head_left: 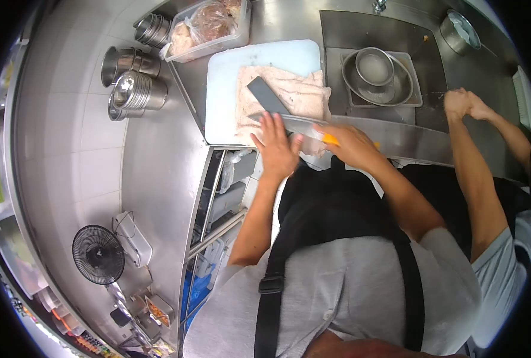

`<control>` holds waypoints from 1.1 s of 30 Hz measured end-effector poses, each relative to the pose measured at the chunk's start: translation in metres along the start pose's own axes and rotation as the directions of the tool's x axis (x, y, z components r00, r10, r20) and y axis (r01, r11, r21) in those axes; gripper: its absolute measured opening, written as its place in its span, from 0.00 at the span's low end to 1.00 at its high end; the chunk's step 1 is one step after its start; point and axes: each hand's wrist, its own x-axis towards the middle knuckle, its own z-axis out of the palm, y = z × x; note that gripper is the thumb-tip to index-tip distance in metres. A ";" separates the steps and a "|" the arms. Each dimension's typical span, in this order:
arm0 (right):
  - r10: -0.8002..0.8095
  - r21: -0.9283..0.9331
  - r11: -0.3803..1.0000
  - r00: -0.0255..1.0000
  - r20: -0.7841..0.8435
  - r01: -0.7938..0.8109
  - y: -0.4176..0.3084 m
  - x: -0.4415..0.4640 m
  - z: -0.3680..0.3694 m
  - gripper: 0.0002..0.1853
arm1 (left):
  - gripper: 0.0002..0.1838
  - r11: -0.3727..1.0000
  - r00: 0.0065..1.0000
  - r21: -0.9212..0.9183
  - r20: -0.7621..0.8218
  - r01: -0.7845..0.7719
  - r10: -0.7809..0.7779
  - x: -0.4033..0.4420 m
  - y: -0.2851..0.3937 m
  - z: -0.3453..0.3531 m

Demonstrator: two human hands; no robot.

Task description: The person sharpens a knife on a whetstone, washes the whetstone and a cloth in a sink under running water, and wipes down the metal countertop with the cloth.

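My right hand (pixel 353 146) is wrapped around the yellow handle of a knife (pixel 306 125), whose blade points left. The blade lies across the lower end of a dark grey whetstone (pixel 266 94). With fingers stretched out, my left hand (pixel 275 146) rests on the blade near its tip and partly covers the stone's near end. Under the stone is a pale pink towel (pixel 307 89), rumpled at its edges. The towel lies on a white cutting board (pixel 223 77) and hangs over its near side.
A plastic tub (pixel 241 37) with bagged food stands behind the board. Right of it, a sink (pixel 429 71) holds metal bowls (pixel 374 65). Stacked metal containers (pixel 139 90) and a fan (pixel 98 255) are at left. A co-worker's hands (pixel 465 104) are close at right.
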 end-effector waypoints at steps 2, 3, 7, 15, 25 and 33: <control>-0.097 0.094 0.990 0.990 -0.101 0.107 0.018 -0.038 -0.002 0.31 | 0.44 0.991 0.991 -0.001 -0.028 -0.134 0.134 -0.012 0.034 -0.022; 0.068 0.255 0.964 0.997 0.037 -0.075 0.013 -0.043 -0.008 0.27 | 0.43 0.981 0.981 -0.008 -0.013 -0.193 0.192 -0.009 0.046 -0.036; 0.242 0.644 0.590 0.867 0.435 -0.487 0.030 -0.038 -0.015 0.13 | 0.39 0.936 0.936 0.030 -0.040 -0.350 0.351 0.032 0.060 -0.036; 0.331 0.360 0.817 0.878 0.346 -0.450 0.041 0.091 -0.015 0.20 | 0.43 0.973 0.973 0.101 0.126 -0.209 0.196 0.116 0.009 -0.005; 0.370 -0.007 0.928 0.916 0.153 -0.373 0.026 0.099 0.003 0.24 | 0.49 0.969 0.965 -0.048 0.089 -0.244 0.248 0.125 -0.013 -0.006; 0.478 0.071 0.872 0.810 -0.340 -0.484 0.037 0.074 -0.076 0.22 | 0.36 0.834 0.873 -0.265 -0.212 -0.484 0.439 0.221 0.065 -0.106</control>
